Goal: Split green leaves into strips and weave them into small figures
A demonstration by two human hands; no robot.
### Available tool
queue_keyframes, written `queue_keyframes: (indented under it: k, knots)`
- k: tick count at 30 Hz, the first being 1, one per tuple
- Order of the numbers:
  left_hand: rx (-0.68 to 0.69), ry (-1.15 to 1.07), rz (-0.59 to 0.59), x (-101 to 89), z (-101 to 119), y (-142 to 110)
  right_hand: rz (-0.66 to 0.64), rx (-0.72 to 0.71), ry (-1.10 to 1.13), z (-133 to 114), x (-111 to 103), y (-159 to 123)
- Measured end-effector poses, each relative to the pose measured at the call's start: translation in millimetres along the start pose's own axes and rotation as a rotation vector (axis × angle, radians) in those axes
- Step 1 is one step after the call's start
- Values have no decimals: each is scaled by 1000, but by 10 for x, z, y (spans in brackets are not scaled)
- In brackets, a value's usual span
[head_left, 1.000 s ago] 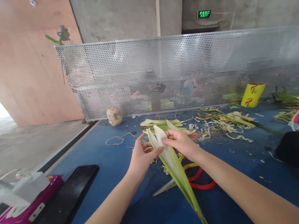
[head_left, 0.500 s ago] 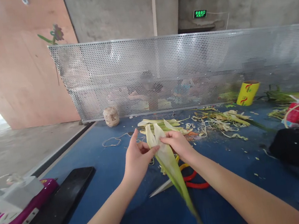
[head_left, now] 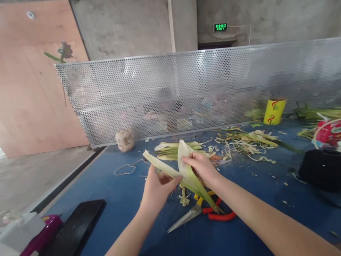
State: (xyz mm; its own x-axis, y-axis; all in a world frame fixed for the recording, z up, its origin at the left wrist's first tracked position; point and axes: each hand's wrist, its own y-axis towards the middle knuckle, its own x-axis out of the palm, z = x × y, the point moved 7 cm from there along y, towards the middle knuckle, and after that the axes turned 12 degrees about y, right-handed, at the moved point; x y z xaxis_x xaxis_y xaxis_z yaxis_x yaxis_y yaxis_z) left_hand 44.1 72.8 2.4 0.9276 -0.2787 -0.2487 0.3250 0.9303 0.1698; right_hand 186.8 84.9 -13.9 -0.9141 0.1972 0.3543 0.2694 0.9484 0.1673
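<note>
A: What writing can you read from here?

B: Far beyond the fingers and up to the right, a green lit sign (head_left: 220, 27) says EXIT under a row of Chinese characters. The yellow cylinder (head_left: 275, 111), past the right fingers, carries red marks too small to make out. Farther right, a red packet (head_left: 331, 133) has lettering that I can't read either.

A: And the edges?

B: Beyond the fingers, a perforated metal screen (head_left: 126, 91) stands along the far side of the blue worktop (head_left: 189, 253). A dark edge strip (head_left: 83, 166) runs down to the left of them. Bare blue lies between the left fingers and the black phone (head_left: 63, 246), and more of it on the near side of the fingers. Scissors (head_left: 197, 210) with red handles lie just below them, and a heap of clippings (head_left: 249, 139) spreads beyond the right fingers.

A: Where's the husk (head_left: 194, 184)?

B: Up between both hands, in front of the clippings. The left hand (head_left: 157, 187) pinches it between thumb and fingers where a narrow strip leans out to the left; the right hand (head_left: 204, 168) pinches the broader, pointed part.

A: How does it look?

B: Creamy white at the top, pale green lower down, split into a V above the fingers. Its tapering tail points down over the scissors' handles; I can't tell whether they touch.
</note>
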Motion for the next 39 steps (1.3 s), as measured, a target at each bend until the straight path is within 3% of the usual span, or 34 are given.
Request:
queue_keyframes:
  k: [5,9,15,19,24,29,31,33,39]
  knots:
    - [23,-43,4,18,127,-55,85,28,93,-47,-119,66]
    - [39,-105,34,-6,235,-132,211,-2,157,-176,-371,175]
    - [275,-188,317,-354,525,-206,376,-67,258,-348,-830,323]
    - [298,-325,501,-597,558,-191,453,-82,304,-336,-1004,374]
    - [258,-497,538,-730,491,-125,478,-98,351,-379,-1116,397]
    - [371,-621,785,-995,507,-233,572,-143,420,-489,-1297,379]
    - [310,-567,765,-986,472,-190,545,-92,416,-475,-1255,388]
    - [227,-482,671,-901,408,-102,463,4,384,-433,-1109,388]
    - [-7,-155,355,-514,149,36,20,294,211,-334,-414,124]
